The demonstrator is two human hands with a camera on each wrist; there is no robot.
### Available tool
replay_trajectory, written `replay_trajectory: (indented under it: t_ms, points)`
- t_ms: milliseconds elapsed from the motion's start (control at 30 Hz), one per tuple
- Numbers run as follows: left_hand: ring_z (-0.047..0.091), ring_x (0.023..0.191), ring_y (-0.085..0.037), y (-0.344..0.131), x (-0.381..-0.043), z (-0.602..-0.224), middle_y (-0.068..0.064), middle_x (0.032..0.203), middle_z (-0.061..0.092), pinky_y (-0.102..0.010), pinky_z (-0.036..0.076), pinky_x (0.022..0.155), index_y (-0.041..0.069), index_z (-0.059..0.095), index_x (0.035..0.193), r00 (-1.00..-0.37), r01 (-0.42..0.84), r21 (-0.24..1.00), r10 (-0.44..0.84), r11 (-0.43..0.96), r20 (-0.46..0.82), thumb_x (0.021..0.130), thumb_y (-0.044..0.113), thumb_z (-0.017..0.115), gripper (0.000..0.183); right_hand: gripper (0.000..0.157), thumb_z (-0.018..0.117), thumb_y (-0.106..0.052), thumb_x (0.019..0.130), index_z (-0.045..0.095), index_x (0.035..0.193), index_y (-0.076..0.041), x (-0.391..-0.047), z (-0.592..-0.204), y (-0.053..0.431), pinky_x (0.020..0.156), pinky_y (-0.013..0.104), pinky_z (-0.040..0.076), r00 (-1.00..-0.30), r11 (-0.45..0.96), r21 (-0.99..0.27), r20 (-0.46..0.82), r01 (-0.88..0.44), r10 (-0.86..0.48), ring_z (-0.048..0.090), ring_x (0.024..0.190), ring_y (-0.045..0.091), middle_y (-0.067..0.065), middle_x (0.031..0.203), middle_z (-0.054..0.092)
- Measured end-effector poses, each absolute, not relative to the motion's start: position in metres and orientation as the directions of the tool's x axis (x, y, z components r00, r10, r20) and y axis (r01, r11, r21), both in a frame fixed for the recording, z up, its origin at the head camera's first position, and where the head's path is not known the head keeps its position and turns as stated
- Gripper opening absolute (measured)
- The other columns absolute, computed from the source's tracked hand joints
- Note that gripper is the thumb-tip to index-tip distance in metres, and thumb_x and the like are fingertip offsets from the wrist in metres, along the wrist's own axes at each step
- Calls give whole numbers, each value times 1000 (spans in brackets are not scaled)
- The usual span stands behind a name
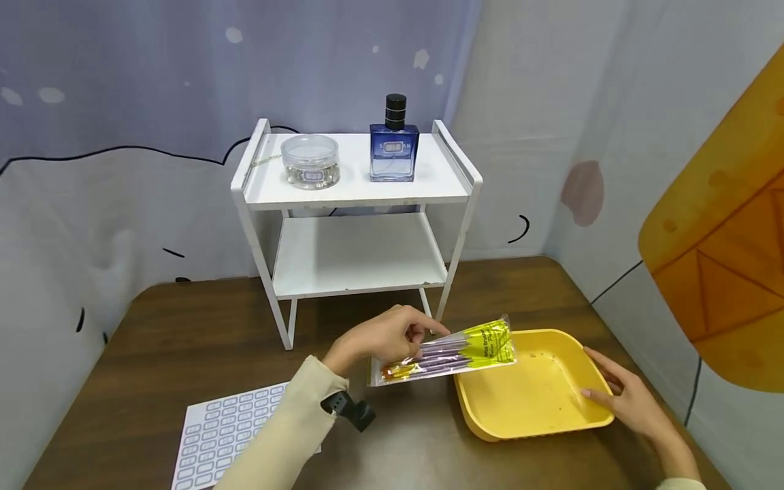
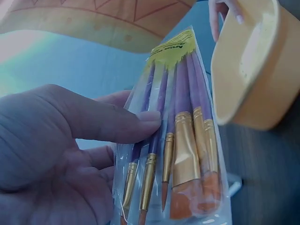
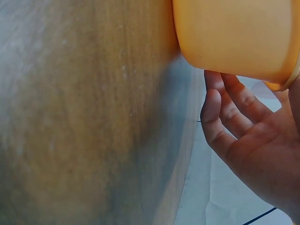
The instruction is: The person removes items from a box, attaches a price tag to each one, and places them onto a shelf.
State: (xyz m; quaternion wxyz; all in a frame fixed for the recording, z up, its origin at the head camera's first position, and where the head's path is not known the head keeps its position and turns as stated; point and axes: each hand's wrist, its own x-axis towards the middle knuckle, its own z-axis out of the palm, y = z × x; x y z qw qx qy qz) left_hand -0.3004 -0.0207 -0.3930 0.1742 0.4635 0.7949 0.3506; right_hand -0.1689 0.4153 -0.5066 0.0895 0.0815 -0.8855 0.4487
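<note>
A clear packet of paintbrushes [image 1: 450, 352] with purple handles and a yellow label is pinched in my left hand [image 1: 386, 335]. In the left wrist view the thumb lies across the brush handles, and gold ferrules and brown bristles show through the wrap. The packet's labelled end overlaps the left rim of a yellow plastic basket [image 1: 533, 395]. My right hand [image 1: 631, 401] grips the basket's right rim, thumb on the inner side and fingers outside. From the right wrist view, the fingers curl beside the basket's outer wall [image 3: 234, 37].
Behind the hands stands a white two-tier rack [image 1: 361, 255]. Its top shelf bears a clear round jar [image 1: 310, 162] and a blue perfume bottle [image 1: 394, 150]. A sheet of labels [image 1: 226, 432] lies on the brown table [image 1: 122, 381], partly under the left forearm. Patterned curtains surround the table.
</note>
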Motion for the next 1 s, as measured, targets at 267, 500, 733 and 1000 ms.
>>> replay_trajectory:
  t_ms: [267,500,733,1000]
  points:
    - [33,56,-8,-62,-303,-402,4,61,39,-22,27,53,7,68,127,-530,529,770,848,357,-29,81,-19,49,56,75,75,5,83,39,149,4,-169,-505,414,64,22,58,-970,634,-745,241,-210,-38,55,100,-16,-42,124,42]
    - [33,56,-8,-93,-305,-416,4,61,39,-21,27,54,6,67,129,-531,475,786,841,396,-103,78,-19,49,59,75,76,3,83,40,148,3,-170,-506,414,64,20,56,-969,656,-726,244,-204,-32,54,99,-16,-43,122,41]
    - [30,53,-9,-105,-308,-432,4,61,37,-21,26,48,3,66,128,-494,371,837,849,402,-188,76,-21,49,60,75,75,5,83,40,149,2,-168,-505,414,62,22,57,-969,647,-734,246,-206,-30,54,99,-16,-43,124,40]
    - [35,57,-8,-100,-315,-462,4,62,39,-20,31,53,2,68,126,-503,341,839,836,424,-218,74,-21,58,57,75,76,2,84,40,150,1,-168,-506,413,63,23,58,-976,655,-736,219,-173,-11,54,98,-16,-43,123,38]
